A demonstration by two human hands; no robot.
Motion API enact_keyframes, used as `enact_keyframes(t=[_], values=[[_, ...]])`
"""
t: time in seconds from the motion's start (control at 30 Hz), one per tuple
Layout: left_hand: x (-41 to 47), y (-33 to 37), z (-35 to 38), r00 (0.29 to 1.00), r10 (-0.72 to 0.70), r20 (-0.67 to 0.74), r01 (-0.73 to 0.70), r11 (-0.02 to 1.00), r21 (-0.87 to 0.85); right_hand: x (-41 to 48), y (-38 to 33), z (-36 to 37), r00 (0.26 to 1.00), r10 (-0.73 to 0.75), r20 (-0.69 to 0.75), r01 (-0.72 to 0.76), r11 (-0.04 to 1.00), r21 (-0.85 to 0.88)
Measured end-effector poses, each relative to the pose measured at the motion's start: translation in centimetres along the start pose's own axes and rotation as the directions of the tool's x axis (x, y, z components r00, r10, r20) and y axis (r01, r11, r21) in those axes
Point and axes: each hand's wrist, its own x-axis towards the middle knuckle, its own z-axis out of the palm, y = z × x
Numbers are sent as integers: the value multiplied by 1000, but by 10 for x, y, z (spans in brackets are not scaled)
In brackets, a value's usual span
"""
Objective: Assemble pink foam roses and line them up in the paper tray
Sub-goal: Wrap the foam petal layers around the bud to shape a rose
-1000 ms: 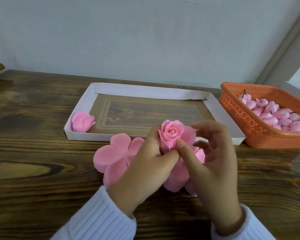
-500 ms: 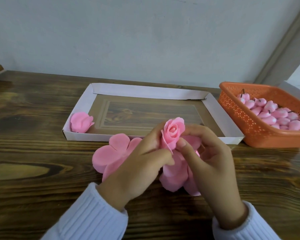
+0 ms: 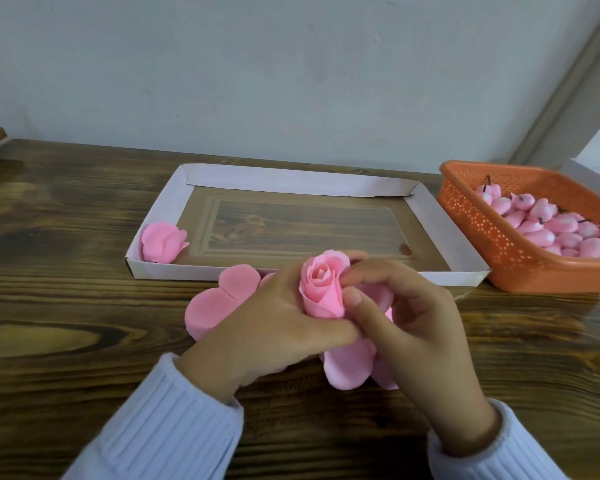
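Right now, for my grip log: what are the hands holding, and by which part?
Both hold the half-made rose: left hand grips the bud's base, right hand pinches its right side.

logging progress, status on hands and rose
Left hand and right hand both pinch half-built rose, outer petals loose. One finished rose in paper tray. Nothing in the way.

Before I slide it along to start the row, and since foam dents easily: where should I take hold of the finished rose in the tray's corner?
Probably from above, slightly from the right: pinch the finished rose lightly across its rounded outer petals. The walls of the paper tray crowd its left and near sides, and only the top and right stand free.
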Motion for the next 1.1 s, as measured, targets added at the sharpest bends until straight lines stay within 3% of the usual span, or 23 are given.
enact_keyframes(t=[0.17,0.3,0.4,0.63,0.8,0.97,1.1], values=[[-1,1,2,1000,14,-17,-15,998,-55,0,-1,1,999,34,13,-35,999,26],[1,-7,6,992,-55,-115,43,993,-106,-1,-2,2,985,139,-102,-126,984,127],[2,-9,7,989,-61,-136,51,996,-72,1,-2,2,980,164,-114,-160,986,50],[1,-7,8,994,54,-100,-48,997,59,0,-2,1,991,47,-126,-61,992,-115],[1,-8,10,980,78,-183,-68,996,64,1,-5,2,990,16,-139,-30,995,-99],[5,-7,12,978,152,-144,-135,984,121,0,-1,0,985,25,-168,-47,991,-129],[8,-15,15,980,119,-162,-94,983,156,1,-4,2,982,13,-189,-35,993,-115]])
